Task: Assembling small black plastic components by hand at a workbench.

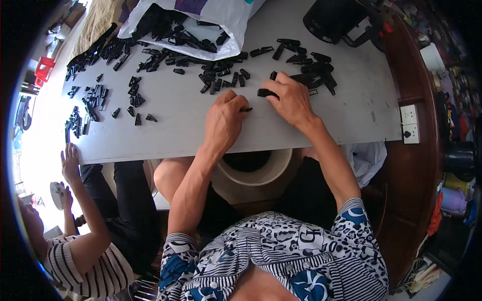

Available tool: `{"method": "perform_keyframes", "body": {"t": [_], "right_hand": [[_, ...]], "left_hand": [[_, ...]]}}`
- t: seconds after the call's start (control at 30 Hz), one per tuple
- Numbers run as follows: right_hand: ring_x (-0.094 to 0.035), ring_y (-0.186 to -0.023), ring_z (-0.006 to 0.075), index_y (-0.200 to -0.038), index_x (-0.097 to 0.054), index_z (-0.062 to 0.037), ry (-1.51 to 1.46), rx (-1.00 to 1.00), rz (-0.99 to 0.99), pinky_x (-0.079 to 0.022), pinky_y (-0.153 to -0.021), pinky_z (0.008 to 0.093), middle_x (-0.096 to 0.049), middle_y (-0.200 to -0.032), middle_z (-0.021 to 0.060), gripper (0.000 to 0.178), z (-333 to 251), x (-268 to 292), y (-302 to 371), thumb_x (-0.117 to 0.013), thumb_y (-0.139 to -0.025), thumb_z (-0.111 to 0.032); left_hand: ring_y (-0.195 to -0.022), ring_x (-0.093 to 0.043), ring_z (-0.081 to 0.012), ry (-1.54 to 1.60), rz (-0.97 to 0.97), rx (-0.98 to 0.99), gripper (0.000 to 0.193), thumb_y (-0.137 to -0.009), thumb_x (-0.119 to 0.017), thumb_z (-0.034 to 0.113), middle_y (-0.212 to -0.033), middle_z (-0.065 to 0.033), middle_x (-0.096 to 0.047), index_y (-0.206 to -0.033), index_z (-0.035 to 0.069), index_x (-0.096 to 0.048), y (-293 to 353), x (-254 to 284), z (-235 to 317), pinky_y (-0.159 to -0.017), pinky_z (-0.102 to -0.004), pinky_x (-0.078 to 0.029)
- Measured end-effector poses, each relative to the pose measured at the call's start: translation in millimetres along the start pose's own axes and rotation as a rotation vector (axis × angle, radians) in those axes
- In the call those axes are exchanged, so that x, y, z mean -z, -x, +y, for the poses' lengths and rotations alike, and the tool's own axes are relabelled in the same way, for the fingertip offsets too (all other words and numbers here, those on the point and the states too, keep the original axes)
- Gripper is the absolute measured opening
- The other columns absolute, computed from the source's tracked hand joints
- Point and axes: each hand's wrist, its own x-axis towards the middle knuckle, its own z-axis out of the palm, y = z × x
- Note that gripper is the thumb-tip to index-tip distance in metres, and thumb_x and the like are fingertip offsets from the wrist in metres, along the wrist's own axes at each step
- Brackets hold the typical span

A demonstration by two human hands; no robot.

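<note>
Over the grey table [175,130], my left hand [224,122] is closed in a pinch, with the end of a small black plastic piece [246,109] poking out between thumb and fingers. To its right, my right hand [291,100] grips a black clip-like piece [267,93] between thumb and fingertips. The two hands are apart. Just beyond my right hand lies a pile of longer black pieces [321,67]. Shorter black pieces [226,75] are scattered past my left hand. My fingers hide most of what each hand holds.
A white plastic bag [233,30] spills black pieces at the back. More small groups [95,98] lie on the left. A black mug-like container [331,20] stands back right. Below the table edge is a pale bucket [281,168]. A co-worker's hand [70,160] touches the left edge.
</note>
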Motion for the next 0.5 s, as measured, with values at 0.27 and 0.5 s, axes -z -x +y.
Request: {"method": "perform_keyframes", "body": {"t": [0.27, 0.5], "right_hand": [[-0.053, -0.071, 0.0072, -0.096, -0.062, -0.0027, -0.963, -0.330, 0.103, -0.044, -0.055, 0.0212, -0.056, -0.088, 0.0001, 0.023, 9.2, 6.2, -0.7, -0.067, -0.073, 0.001], [-0.057, -0.067, 0.0104, -0.097, -0.054, -0.0024, -1.183, -0.547, 0.134, -0.047, -0.050, 0.0217, -0.059, -0.090, 0.0042, 0.021, 11.1, 3.7, 5.7, -0.063, -0.077, -0.002]], "left_hand": [[-0.077, -0.058, -0.0328, 0.033, -0.014, 0.027, 0.022, -0.066, -0.069, -0.005, -0.082, -0.0128, -0.056, -0.085, 0.002, -0.061, 0.6, -1.4, -5.0, -0.067, -0.0390, -0.046], [-0.078, -0.057, -0.0328, -0.019, -0.021, -0.001, 0.020, -0.067, -0.068, -0.004, -0.082, -0.0122, -0.054, -0.085, 0.003, -0.062, 2.4, -1.9, -0.8, -0.066, -0.0400, -0.046]]}}
